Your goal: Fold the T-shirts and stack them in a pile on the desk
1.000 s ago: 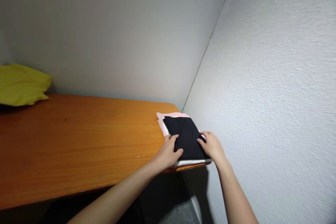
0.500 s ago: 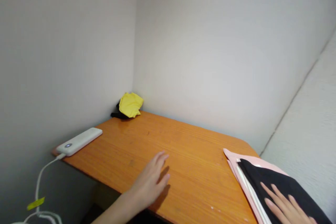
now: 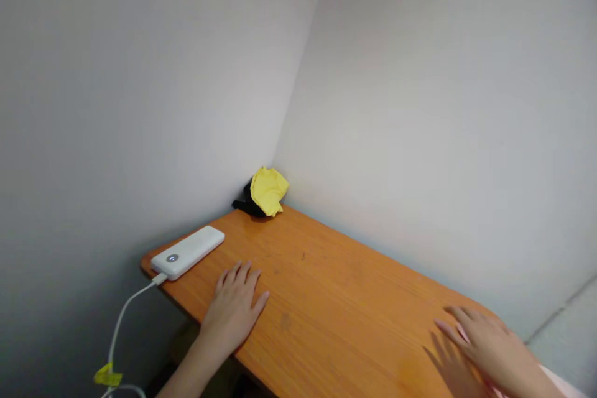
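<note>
My left hand (image 3: 232, 310) rests palm down near the front edge of the wooden table (image 3: 336, 286), fingers spread, holding nothing. Over the right side of the table hovers my right hand (image 3: 492, 345), its fingers stretched out and casting a shadow on the wood. Pink fabric (image 3: 557, 380) shows only in part beside and below my right wrist; most of it is hidden or out of frame. The thing closest to my left hand is a white power bank (image 3: 191, 252), which it does not touch.
A white cable (image 3: 120, 323) with a yellow tag (image 3: 107, 376) runs from the power bank down over the table edge. Bunched yellow cloth (image 3: 269, 191) and a black item (image 3: 247, 204) lie in the far corner. Walls (image 3: 410, 124) border the table's left and back sides.
The view has swung left and tilted. My left hand has moved toward the power bank and settled on the table. My right hand has left the black cloth on the folded stack.
</note>
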`<action>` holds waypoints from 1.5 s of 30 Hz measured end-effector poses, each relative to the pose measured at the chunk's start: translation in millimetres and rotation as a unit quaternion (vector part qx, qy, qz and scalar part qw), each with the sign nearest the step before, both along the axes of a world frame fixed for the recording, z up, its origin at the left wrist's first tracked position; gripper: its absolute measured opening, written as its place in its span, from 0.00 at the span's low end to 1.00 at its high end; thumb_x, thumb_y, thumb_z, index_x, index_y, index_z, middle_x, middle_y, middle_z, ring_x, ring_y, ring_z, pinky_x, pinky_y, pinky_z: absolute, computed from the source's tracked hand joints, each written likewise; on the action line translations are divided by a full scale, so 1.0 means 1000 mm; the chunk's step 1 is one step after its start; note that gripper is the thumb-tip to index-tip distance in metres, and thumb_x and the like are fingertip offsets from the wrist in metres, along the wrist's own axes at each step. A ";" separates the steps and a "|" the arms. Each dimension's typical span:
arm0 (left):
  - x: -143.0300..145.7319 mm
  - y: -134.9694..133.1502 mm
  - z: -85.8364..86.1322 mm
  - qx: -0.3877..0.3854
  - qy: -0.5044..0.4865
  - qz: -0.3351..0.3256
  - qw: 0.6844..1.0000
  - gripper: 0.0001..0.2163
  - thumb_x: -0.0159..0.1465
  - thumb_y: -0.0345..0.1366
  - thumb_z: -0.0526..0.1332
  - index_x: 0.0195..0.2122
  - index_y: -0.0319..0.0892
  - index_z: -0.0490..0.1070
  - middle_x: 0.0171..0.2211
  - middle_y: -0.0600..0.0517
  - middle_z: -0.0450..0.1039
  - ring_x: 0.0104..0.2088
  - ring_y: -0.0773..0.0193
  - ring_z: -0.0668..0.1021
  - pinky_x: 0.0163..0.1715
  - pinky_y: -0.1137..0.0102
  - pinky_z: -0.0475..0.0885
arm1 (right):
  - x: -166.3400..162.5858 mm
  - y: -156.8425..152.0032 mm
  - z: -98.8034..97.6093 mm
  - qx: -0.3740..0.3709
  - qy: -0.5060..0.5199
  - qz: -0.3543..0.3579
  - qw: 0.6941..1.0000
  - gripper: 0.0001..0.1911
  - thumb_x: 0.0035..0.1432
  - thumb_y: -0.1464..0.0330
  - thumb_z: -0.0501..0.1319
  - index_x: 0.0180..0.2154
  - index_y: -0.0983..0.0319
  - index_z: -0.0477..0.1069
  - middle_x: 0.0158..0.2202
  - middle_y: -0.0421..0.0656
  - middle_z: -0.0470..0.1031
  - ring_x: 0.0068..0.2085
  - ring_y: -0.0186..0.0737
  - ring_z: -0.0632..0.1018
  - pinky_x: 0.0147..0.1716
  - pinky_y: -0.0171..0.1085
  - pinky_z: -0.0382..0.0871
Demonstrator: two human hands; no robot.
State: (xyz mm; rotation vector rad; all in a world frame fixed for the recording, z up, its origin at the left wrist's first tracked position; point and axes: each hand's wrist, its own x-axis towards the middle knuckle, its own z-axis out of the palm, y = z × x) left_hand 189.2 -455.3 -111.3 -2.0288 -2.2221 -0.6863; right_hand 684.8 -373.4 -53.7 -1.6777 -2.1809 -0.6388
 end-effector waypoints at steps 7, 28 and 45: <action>-0.005 -0.002 0.006 -0.014 -0.060 0.006 0.998 0.23 0.67 0.44 0.50 0.59 0.41 0.68 0.64 0.42 0.61 0.64 0.48 0.61 0.64 0.50 0.52 | -0.327 0.102 0.018 -0.117 0.044 0.221 0.967 0.18 0.65 0.59 0.53 0.48 0.62 0.73 0.48 0.51 0.75 0.52 0.48 0.73 0.54 0.43 0.62; -0.006 0.004 0.003 -0.065 -0.071 0.006 0.995 0.25 0.65 0.43 0.51 0.62 0.40 0.65 0.65 0.40 0.57 0.66 0.45 0.58 0.64 0.47 0.50 | -0.469 0.185 0.014 -0.116 0.184 0.188 0.958 0.10 0.59 0.62 0.62 0.40 0.59 0.77 0.45 0.45 0.77 0.50 0.45 0.72 0.49 0.41 0.60; -0.010 0.001 0.002 -0.013 -0.063 -0.003 0.998 0.23 0.66 0.44 0.51 0.58 0.41 0.68 0.62 0.41 0.63 0.63 0.47 0.63 0.63 0.50 0.54 | -0.273 0.088 0.018 0.004 -0.010 0.340 0.940 0.14 0.63 0.76 0.48 0.45 0.60 0.69 0.54 0.49 0.71 0.56 0.46 0.66 0.53 0.47 0.52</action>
